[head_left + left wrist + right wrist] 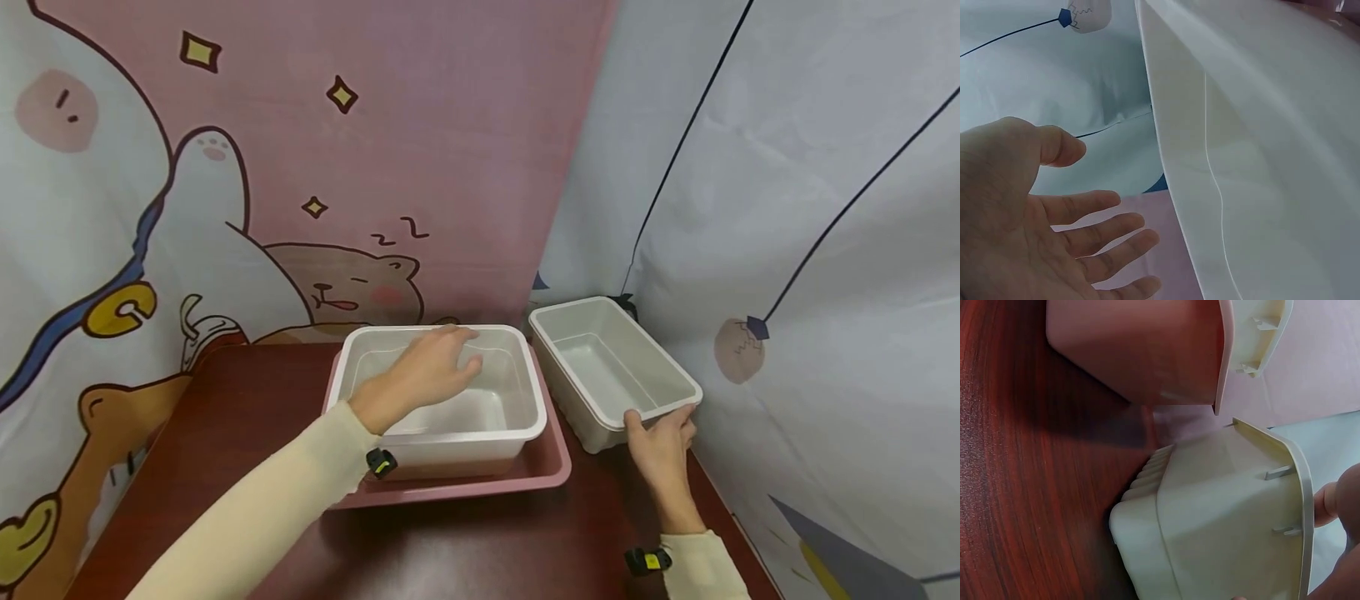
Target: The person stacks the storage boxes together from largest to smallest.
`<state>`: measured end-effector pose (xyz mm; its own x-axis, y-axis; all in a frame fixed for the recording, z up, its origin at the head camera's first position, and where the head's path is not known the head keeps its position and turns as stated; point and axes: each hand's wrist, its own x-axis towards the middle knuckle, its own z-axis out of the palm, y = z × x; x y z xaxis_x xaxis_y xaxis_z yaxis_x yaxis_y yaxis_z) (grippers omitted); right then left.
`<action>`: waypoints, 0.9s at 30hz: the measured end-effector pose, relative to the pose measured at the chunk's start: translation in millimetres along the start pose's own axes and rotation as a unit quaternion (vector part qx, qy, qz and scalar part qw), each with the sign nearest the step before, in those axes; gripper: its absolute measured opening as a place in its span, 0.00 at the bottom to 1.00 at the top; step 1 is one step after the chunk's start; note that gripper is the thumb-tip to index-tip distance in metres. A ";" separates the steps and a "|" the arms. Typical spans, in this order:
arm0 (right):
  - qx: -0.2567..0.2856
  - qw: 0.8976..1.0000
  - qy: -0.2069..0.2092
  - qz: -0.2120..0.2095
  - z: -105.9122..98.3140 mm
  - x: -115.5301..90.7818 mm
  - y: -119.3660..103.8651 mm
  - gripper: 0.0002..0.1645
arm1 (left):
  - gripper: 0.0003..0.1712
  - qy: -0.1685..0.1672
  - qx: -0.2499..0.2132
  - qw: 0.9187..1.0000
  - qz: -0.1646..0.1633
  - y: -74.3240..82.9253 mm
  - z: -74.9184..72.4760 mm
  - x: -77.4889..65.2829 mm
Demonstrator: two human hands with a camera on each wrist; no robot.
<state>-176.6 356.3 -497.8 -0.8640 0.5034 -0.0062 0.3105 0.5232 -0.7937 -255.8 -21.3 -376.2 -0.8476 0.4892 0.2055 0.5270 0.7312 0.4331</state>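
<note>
My right hand (663, 450) pinches the near rim of the right white box (603, 367) between thumb and fingers; my left hand (427, 367), fingers spread, hangs over the left white box (465, 454), which sits inside a pink box (557, 462) on the dark red bench (480, 554), just left of the first.

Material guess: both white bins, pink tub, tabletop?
Nested white bin and right white bin: likely moulded plastic, satin; integral-looking tabs under rims. Pink tub: likely plastic, smooth; uniform colour, rounded edges. Tabletop: grained, soft sheen; wood or laminate, unclear.
</note>
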 end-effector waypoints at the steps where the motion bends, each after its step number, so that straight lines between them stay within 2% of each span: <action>1: 0.000 1.000 -0.001 0.002 -0.4 0.0 0.6 0.72 | 0.32 -0.008 0.001 1.000 0.001 2.5 2.5 5.4; 12: 0.000 1.000 0.012 -0.001 -2.3 -1.2 3.9 0.71 | 0.33 -0.065 -0.008 0.998 0.013 30.3 26.1 54.8; 18: 0.000 1.000 0.010 -0.001 -3.8 -3.6 5.5 0.70 | 0.20 -0.082 0.004 0.997 0.009 46.3 36.0 80.1; 22: 0.003 1.000 0.014 -0.005 -3.7 -4.3 4.8 0.69 | 0.17 -0.098 0.010 0.995 -0.006 59.5 39.6 95.5; 27: 0.005 1.000 0.008 -0.005 -4.1 -4.9 5.8 0.69 | 0.18 -0.131 -0.014 0.990 -0.045 72.0 45.5 108.6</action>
<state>-169.0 359.7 -499.8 -0.8610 0.5085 0.0115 0.2971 0.5212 -0.8000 -307.1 106.1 -362.7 -0.8443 0.5314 -0.0692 0.4443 0.7664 0.4639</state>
